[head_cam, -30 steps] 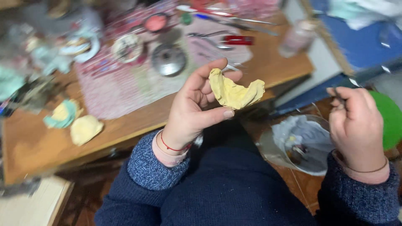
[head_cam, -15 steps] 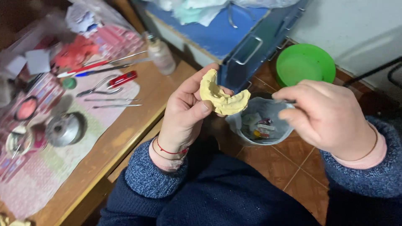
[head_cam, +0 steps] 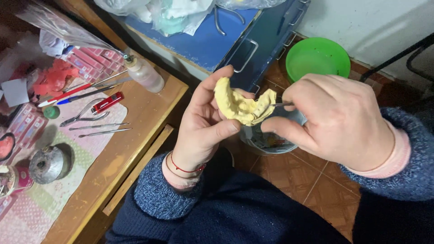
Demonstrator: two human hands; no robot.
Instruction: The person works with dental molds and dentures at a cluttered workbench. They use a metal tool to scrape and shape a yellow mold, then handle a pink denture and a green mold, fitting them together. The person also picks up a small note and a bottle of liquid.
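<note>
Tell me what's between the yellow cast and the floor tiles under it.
In the head view, a small plastic-lined bin sits under the yellow cast.

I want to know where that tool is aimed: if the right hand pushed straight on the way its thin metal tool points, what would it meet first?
Most likely the yellow cast: the right hand aims the thin metal tool at it, tip apparently touching, with the left hand behind.

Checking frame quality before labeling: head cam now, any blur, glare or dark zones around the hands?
Head view: left hand and yellow cast are sharp and evenly lit, no glare; the right hand is slightly soft, its thin metal tool barely resolved; the lap is dark with little detail; the wooden table bends slightly toward the frame edge.
</note>
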